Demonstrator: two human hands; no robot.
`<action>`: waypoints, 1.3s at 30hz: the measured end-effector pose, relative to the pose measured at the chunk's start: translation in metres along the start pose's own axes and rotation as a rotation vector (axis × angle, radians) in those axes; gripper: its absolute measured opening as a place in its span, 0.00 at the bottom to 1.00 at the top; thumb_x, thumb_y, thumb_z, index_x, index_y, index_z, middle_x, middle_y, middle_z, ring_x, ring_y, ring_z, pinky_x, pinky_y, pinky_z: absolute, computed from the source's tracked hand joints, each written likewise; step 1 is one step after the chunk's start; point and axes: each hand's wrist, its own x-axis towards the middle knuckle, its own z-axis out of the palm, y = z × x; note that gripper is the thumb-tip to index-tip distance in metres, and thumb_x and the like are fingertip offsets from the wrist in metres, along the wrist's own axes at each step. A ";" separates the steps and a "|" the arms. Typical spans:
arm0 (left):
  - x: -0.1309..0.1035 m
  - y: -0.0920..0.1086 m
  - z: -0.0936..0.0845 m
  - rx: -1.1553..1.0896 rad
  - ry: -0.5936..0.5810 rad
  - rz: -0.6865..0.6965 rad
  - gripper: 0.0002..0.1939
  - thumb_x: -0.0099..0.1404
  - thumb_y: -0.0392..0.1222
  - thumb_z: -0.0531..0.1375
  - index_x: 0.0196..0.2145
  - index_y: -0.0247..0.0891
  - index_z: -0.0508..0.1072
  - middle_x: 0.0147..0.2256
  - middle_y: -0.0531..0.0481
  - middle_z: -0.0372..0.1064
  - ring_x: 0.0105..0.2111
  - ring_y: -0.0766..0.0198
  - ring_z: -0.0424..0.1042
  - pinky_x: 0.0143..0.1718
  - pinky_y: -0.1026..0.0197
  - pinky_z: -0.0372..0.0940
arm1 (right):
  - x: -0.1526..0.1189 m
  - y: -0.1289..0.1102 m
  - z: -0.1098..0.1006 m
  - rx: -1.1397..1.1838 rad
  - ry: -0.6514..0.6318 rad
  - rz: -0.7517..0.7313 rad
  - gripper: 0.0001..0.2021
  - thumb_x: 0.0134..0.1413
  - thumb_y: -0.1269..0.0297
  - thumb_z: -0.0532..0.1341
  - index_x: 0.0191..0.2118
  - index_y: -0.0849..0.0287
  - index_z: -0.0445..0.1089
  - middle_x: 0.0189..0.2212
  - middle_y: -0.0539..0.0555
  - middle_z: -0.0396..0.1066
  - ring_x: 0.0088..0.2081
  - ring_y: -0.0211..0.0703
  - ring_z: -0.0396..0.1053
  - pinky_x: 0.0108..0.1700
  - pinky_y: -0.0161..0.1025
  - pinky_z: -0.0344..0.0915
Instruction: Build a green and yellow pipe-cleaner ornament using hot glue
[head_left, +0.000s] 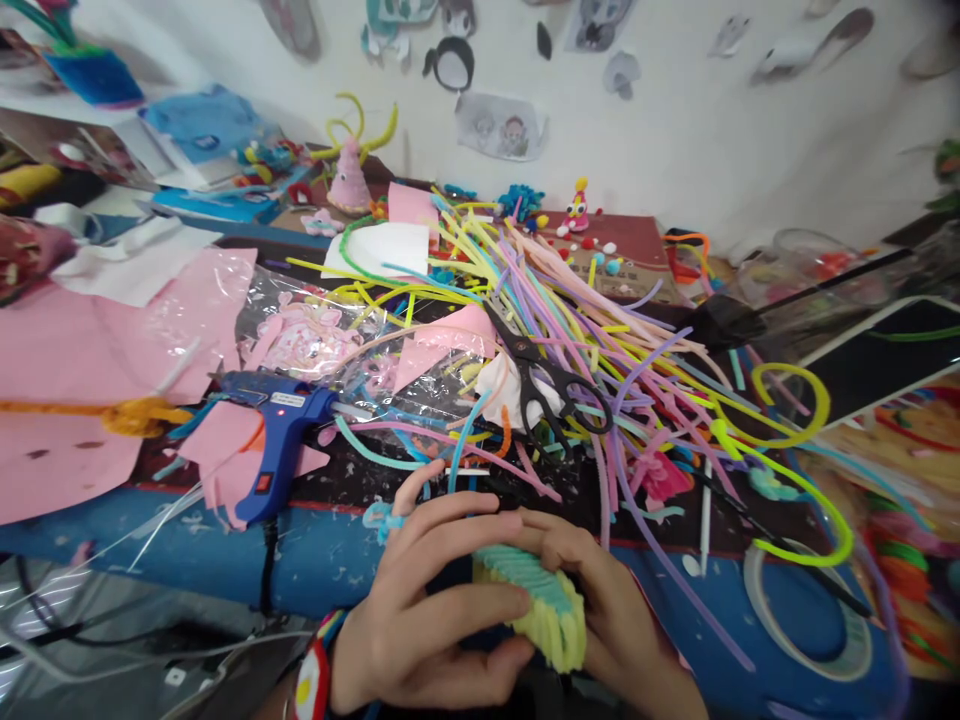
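Note:
Near the bottom middle, a fuzzy piece with teal and pale yellow ridges sits between both hands. My left hand wraps its left side with bent fingers, the index finger raised a little. My right hand closes round its right and far side, and its fingertips are partly hidden. A small blue pipe-cleaner shape shows beside the left fingers. Beyond the hands lie black-handled scissors on a heap of coloured pipe cleaners.
A blue glue gun lies at the left, its cable over the table edge. A roll of tape is at the lower right, near a tablet. Pink felt sheets cover the left side.

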 end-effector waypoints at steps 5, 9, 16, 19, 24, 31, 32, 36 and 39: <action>-0.001 -0.001 0.001 -0.012 -0.005 -0.008 0.12 0.55 0.34 0.62 0.39 0.39 0.74 0.51 0.45 0.69 0.52 0.48 0.68 0.60 0.30 0.51 | -0.001 0.000 -0.001 0.023 -0.020 0.016 0.12 0.58 0.71 0.61 0.43 0.49 0.59 0.53 0.53 0.74 0.54 0.45 0.71 0.50 0.39 0.72; -0.001 -0.001 0.000 -0.029 -0.006 -0.033 0.13 0.53 0.32 0.61 0.39 0.39 0.75 0.52 0.45 0.68 0.53 0.49 0.68 0.61 0.31 0.51 | 0.000 -0.003 -0.001 0.044 -0.021 0.028 0.13 0.58 0.71 0.61 0.43 0.48 0.59 0.53 0.52 0.74 0.54 0.44 0.71 0.50 0.37 0.72; 0.001 0.000 0.000 -0.022 -0.030 -0.059 0.15 0.53 0.30 0.61 0.38 0.41 0.74 0.53 0.45 0.67 0.53 0.48 0.67 0.60 0.29 0.50 | 0.004 -0.005 0.000 0.024 0.012 0.002 0.09 0.59 0.70 0.61 0.41 0.49 0.60 0.52 0.52 0.75 0.53 0.44 0.72 0.51 0.38 0.71; 0.001 0.000 0.000 -0.024 -0.051 -0.065 0.15 0.53 0.30 0.60 0.39 0.41 0.74 0.53 0.45 0.66 0.54 0.48 0.66 0.61 0.28 0.48 | 0.003 -0.003 0.000 0.021 -0.011 0.007 0.10 0.59 0.70 0.60 0.43 0.48 0.62 0.53 0.51 0.74 0.54 0.43 0.71 0.52 0.38 0.70; 0.000 0.000 0.000 -0.013 -0.027 -0.056 0.14 0.53 0.31 0.61 0.39 0.41 0.74 0.54 0.44 0.66 0.53 0.48 0.67 0.61 0.29 0.50 | 0.003 -0.002 -0.001 0.037 -0.019 0.000 0.13 0.59 0.72 0.60 0.45 0.47 0.62 0.53 0.49 0.74 0.57 0.41 0.69 0.55 0.38 0.69; -0.003 0.000 -0.003 -0.017 0.034 -0.057 0.13 0.54 0.32 0.60 0.39 0.38 0.73 0.50 0.43 0.69 0.51 0.49 0.70 0.59 0.32 0.54 | 0.002 -0.006 -0.001 0.073 0.000 0.007 0.09 0.61 0.66 0.61 0.43 0.48 0.60 0.52 0.51 0.75 0.57 0.44 0.69 0.55 0.41 0.70; -0.003 0.000 -0.003 -0.010 0.027 -0.056 0.13 0.54 0.31 0.60 0.38 0.39 0.73 0.50 0.43 0.69 0.51 0.50 0.70 0.59 0.33 0.54 | 0.002 -0.006 -0.001 0.083 -0.002 0.011 0.08 0.62 0.65 0.61 0.43 0.48 0.60 0.52 0.52 0.75 0.56 0.45 0.70 0.54 0.43 0.71; -0.001 0.000 -0.003 -0.003 0.009 -0.058 0.13 0.54 0.31 0.60 0.38 0.40 0.74 0.51 0.44 0.69 0.51 0.50 0.69 0.60 0.33 0.54 | 0.003 -0.006 -0.001 0.080 0.005 0.010 0.07 0.62 0.65 0.60 0.43 0.49 0.60 0.50 0.56 0.76 0.54 0.48 0.73 0.51 0.45 0.74; 0.000 0.000 -0.003 -0.005 -0.009 -0.065 0.12 0.54 0.31 0.61 0.38 0.39 0.74 0.50 0.44 0.71 0.51 0.50 0.70 0.60 0.32 0.53 | 0.002 -0.004 -0.002 0.042 -0.002 0.021 0.08 0.61 0.66 0.61 0.43 0.50 0.60 0.51 0.56 0.75 0.54 0.48 0.72 0.52 0.45 0.73</action>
